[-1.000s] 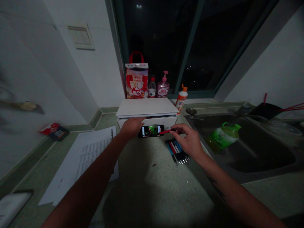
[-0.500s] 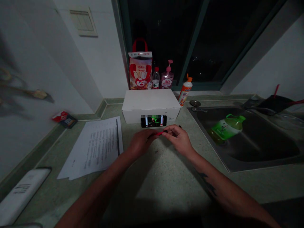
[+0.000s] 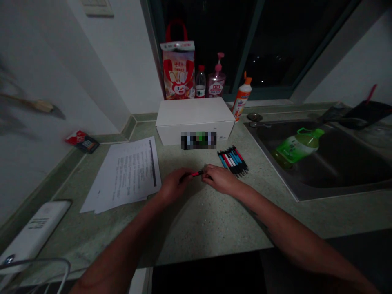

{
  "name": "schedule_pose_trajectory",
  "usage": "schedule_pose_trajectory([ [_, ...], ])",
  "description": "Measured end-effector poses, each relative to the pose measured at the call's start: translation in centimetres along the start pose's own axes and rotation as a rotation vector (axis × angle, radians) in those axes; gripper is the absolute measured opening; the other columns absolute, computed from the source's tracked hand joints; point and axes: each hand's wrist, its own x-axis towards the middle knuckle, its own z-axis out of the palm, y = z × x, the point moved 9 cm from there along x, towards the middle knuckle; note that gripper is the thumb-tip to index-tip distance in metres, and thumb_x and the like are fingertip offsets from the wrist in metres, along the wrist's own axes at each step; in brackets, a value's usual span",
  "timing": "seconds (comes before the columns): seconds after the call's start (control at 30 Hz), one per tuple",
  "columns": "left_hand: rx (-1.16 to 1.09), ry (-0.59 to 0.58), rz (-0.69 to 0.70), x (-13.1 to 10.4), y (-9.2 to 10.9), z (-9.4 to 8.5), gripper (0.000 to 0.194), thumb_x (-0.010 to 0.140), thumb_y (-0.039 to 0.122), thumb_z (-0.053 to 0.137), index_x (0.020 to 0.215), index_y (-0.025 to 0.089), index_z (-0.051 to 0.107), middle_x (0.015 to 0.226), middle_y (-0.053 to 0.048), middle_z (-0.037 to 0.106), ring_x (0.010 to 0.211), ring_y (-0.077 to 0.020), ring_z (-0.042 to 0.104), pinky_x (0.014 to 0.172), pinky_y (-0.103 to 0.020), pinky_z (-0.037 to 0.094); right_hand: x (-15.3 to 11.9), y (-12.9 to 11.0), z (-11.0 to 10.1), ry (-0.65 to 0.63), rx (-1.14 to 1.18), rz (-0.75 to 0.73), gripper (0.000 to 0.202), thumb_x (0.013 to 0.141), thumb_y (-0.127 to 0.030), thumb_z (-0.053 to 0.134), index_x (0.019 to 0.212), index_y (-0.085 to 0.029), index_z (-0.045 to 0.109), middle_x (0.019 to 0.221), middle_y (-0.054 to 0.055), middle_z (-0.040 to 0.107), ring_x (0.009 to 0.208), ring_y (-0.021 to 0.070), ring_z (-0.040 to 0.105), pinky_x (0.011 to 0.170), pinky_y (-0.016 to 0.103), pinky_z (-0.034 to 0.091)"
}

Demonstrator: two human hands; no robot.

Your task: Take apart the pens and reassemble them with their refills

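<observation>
My left hand [image 3: 177, 183] is closed on a red and black pen [image 3: 197, 174], held just above the counter. The fingers of my right hand [image 3: 219, 178] are pressed together at the pen's right end; whether they grip its tip or a small part is hidden. Beside my right hand, several pens [image 3: 233, 161] in black, blue, red and white lie in a row on the green counter [image 3: 202, 232]. Beyond both hands, a pixelated phone [image 3: 199, 140] leans on the front of a white box [image 3: 195, 112].
Printed sheets [image 3: 128, 175] lie at the left, near a white device [image 3: 38, 228]. A sink [image 3: 333, 171] with a green bottle [image 3: 298, 145] is at the right. Behind the box are a red bag [image 3: 179, 75], a pump bottle [image 3: 216, 81] and an orange-capped bottle [image 3: 241, 98].
The camera view has tilted downward. My hands have moved left relative to the box, and the row of pens now shows beside my right hand.
</observation>
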Motion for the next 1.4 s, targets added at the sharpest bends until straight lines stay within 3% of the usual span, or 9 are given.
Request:
schedule_pose_trajectory([
  [0.13, 0.090, 0.006, 0.025, -0.1, -0.1, 0.0, 0.028, 0.096, 0.032, 0.047, 0.109, 0.019, 0.068, 0.104, -0.009, 0.072, 0.095, -0.0229, 0.065, 0.085, -0.038, 0.051, -0.5, 0.6, -1.6, 0.138, 0.067, 0.002, 0.008, 0.093, -0.022, 0.059, 0.098, -0.017, 0.064, 0.089, 0.005, 0.064, 0.079, 0.0169, 0.061, 0.070, 0.029, 0.043],
  [0.37, 0.108, 0.025, 0.047, -0.3, 0.2, 0.2, 0.028, 0.096, 0.033, 0.047, 0.110, 0.023, 0.069, 0.104, -0.010, 0.072, 0.094, -0.0248, 0.065, 0.084, -0.040, 0.051, -1.0, 0.3, -3.9, 0.308, 0.260, -0.026, 0.007, 0.092, -0.025, 0.061, 0.092, -0.019, 0.064, 0.084, 0.002, 0.065, 0.072, 0.0148, 0.060, 0.068, 0.028, 0.046],
  [0.73, 0.070, 0.033, 0.013, -0.3, -0.4, 0.6, 0.030, 0.095, 0.035, 0.047, 0.109, 0.023, 0.070, 0.104, -0.009, 0.073, 0.094, -0.0243, 0.065, 0.085, -0.040, 0.051, -1.1, -0.9, -4.4, 0.339, 0.356, -0.117, 0.005, 0.091, -0.023, 0.065, 0.089, -0.020, 0.070, 0.088, 0.003, 0.069, 0.080, 0.0154, 0.064, 0.073, 0.030, 0.050],
  [0.93, 0.021, -0.003, 0.007, -0.3, -0.1, 0.7, 0.030, 0.092, 0.034, 0.049, 0.108, 0.021, 0.070, 0.099, -0.008, 0.074, 0.086, -0.0217, 0.066, 0.079, -0.037, 0.052, -1.1, -0.5, -4.1, 0.331, 0.395, -0.055, 0.004, 0.087, -0.024, 0.069, 0.088, -0.020, 0.071, 0.085, 0.002, 0.070, 0.075, 0.0138, 0.063, 0.069, 0.028, 0.049],
  [1.07, 0.035, 0.034, 0.033, -0.4, 0.7, 0.2, 0.030, 0.092, 0.033, 0.048, 0.108, 0.023, 0.071, 0.101, -0.008, 0.074, 0.087, -0.0214, 0.066, 0.078, -0.036, 0.052, -1.2, 0.2, -3.7, 0.334, 0.404, 0.039, 0.008, 0.088, -0.027, 0.069, 0.089, -0.020, 0.072, 0.076, 0.000, 0.070, 0.066, 0.0136, 0.061, 0.063, 0.028, 0.047],
  [1.23, 0.022, 0.088, 0.026, -0.4, 0.9, -0.3, 0.029, 0.092, 0.034, 0.048, 0.107, 0.022, 0.070, 0.099, -0.008, 0.074, 0.087, -0.0209, 0.065, 0.079, -0.035, 0.052, -1.6, -0.8, -4.2, 0.377, 0.307, -0.037, 0.013, 0.092, -0.026, 0.063, 0.100, -0.019, 0.070, 0.086, 0.003, 0.072, 0.074, 0.0157, 0.064, 0.067, 0.029, 0.048],
  [1.4, -0.001, 0.083, 0.051, -0.4, 1.0, -0.1, 0.028, 0.093, 0.034, 0.048, 0.106, 0.023, 0.071, 0.098, -0.006, 0.074, 0.088, -0.0207, 0.065, 0.081, -0.035, 0.051, -1.8, -2.3, -4.3, 0.342, 0.024, -0.152, 0.019, 0.100, -0.028, 0.050, 0.102, -0.018, 0.066, 0.095, 0.007, 0.069, 0.090, 0.0202, 0.064, 0.077, 0.032, 0.047],
])
